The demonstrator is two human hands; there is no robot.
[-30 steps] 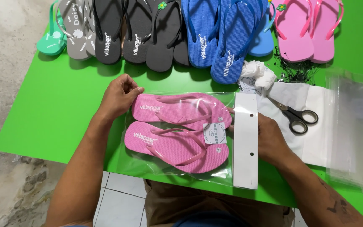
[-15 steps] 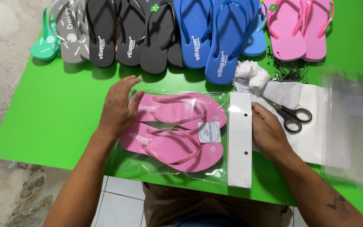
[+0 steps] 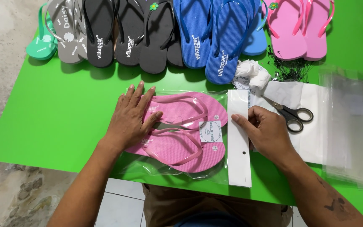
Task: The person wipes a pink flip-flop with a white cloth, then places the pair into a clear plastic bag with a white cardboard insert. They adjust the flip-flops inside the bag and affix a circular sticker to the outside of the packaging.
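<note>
A pair of pink flip-flops [image 3: 190,126] lies inside a clear plastic bag [image 3: 169,172] on the green table [image 3: 64,117]. My left hand [image 3: 130,117] rests flat on the bag, palm down, fingers spread over the heel ends of the flip-flops. A white header strip [image 3: 238,143] closes the bag's right end. My right hand [image 3: 265,132] presses against that strip from the right, thumb and fingertips on its edge. A small square label [image 3: 210,131] sits on the flip-flops near the strip.
A row of flip-flops lines the far edge: mint [image 3: 40,46], grey [image 3: 64,33], black [image 3: 124,33], blue [image 3: 215,38], pink [image 3: 299,29]. Black-handled scissors [image 3: 293,114] lie on white paper [image 3: 311,126]. Crumpled paper [image 3: 251,71], black ties [image 3: 290,69], stacked clear bags [image 3: 353,126] at right.
My left hand slid right from the bag's left edge onto the flip-flops and flattened. My right hand came forward onto the white strip's edge.
</note>
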